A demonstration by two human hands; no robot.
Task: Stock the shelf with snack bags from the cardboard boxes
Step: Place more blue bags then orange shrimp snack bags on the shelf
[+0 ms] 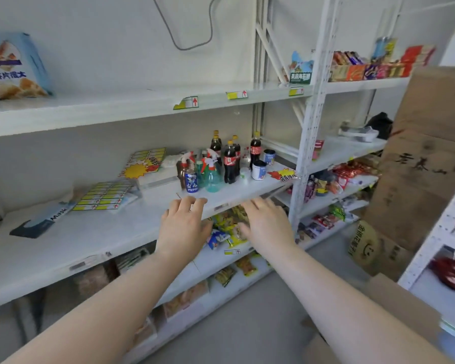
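Both my arms reach forward to a white shelf unit. My left hand (185,224) and my right hand (267,222) hover side by side over a pile of small yellow and blue snack bags (227,227) lying on the lower shelf (216,256), under the edge of the middle shelf (111,232). The fingers of both hands look fairly straight and spread. My right thumb touches the bags; neither hand plainly holds one. A stack of large cardboard boxes (426,158) stands at the right, and a box flap (394,306) shows at the lower right.
Cola bottles (230,161), spray bottles and cans crowd the middle shelf, with label sheets and a mask box (41,219) to the left. A big blue chip bag (13,67) stands on the top shelf. More snack packs fill the right bay and bottom shelf. Grey floor lies below.
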